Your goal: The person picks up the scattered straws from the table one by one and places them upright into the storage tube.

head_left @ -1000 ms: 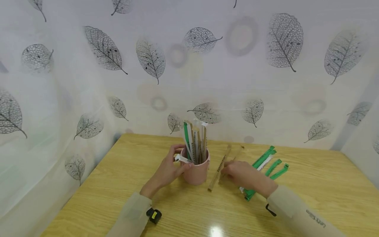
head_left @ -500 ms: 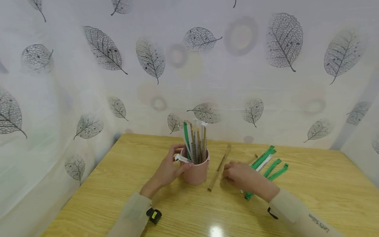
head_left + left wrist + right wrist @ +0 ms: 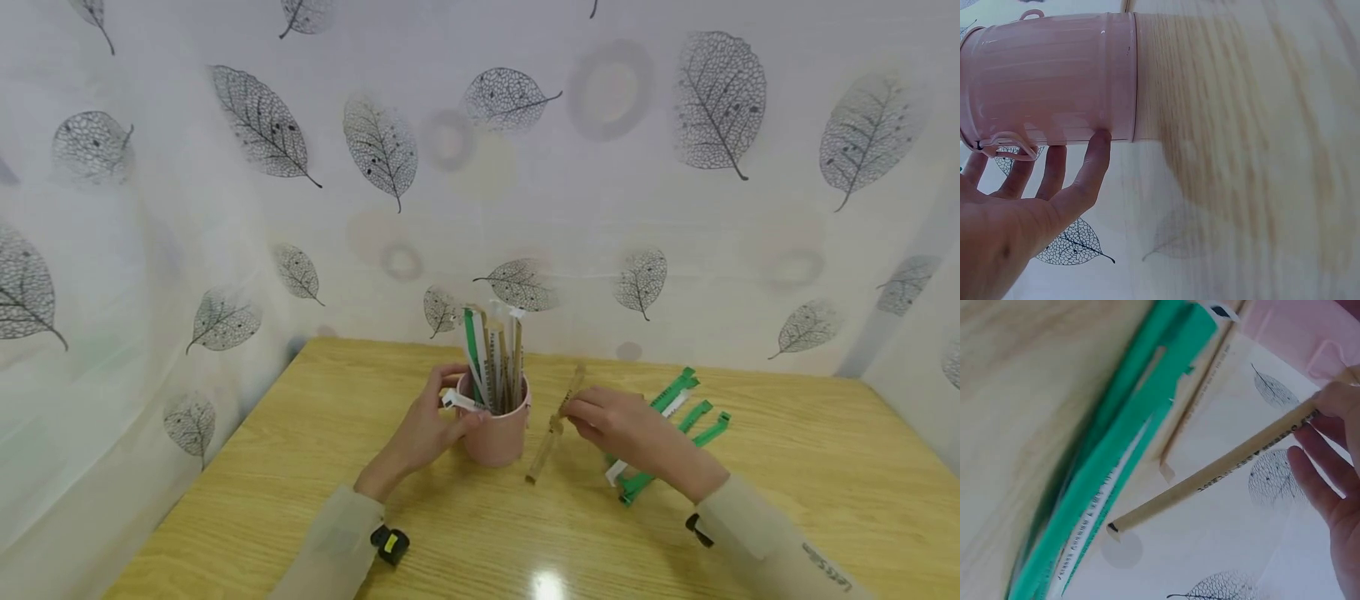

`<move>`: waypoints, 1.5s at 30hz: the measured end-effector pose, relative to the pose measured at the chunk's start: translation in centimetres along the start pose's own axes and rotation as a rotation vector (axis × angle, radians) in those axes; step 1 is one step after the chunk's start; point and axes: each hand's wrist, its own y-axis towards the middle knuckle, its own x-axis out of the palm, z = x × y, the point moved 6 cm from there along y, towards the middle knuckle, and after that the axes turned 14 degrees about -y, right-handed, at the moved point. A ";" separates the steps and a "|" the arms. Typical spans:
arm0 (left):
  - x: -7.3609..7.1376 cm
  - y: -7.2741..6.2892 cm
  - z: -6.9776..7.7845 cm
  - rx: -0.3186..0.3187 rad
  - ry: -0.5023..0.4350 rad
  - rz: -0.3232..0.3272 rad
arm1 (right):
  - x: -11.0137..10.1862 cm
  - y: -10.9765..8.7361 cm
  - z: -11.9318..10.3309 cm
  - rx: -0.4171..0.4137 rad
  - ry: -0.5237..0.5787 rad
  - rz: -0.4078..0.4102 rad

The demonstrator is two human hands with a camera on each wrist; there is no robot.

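My left hand [image 3: 416, 442] holds the pink bucket [image 3: 495, 443] by its side, with the thumb near the rim. Several paper-wrapped straws [image 3: 493, 371], brown, white and green, stand upright in it, and a white-wrapped one [image 3: 463, 402] leans low across the rim. My right hand [image 3: 633, 427] pinches a brown-wrapped straw [image 3: 1229, 465] near one end, raised over the table. Below it, a second brown-wrapped straw [image 3: 538, 465] lies flat between the bucket and my right hand. In the left wrist view, fingertips touch the bucket wall beside its handle [image 3: 1013, 140].
Green-wrapped straws [image 3: 708, 432] and white-wrapped ones [image 3: 617, 473] lie in a loose pile partly under my right forearm. The wooden table [image 3: 450, 533] ends at a leaf-patterned curtain [image 3: 480, 208] behind the bucket.
My right hand has drawn one brown straw back toward the green pile, then lifted it and turned it over the other brown straw. The left hand and bucket have stayed put.
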 end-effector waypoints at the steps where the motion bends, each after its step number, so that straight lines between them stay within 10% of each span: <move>1: 0.0 0.0 -0.1 0.000 0.001 -0.002 | -0.4 0.1 0.2 0.004 -0.003 0.043; 45: 0.0 0.0 -0.2 -0.021 0.006 0.007 | -8.3 6.1 6.0 0.338 0.236 0.382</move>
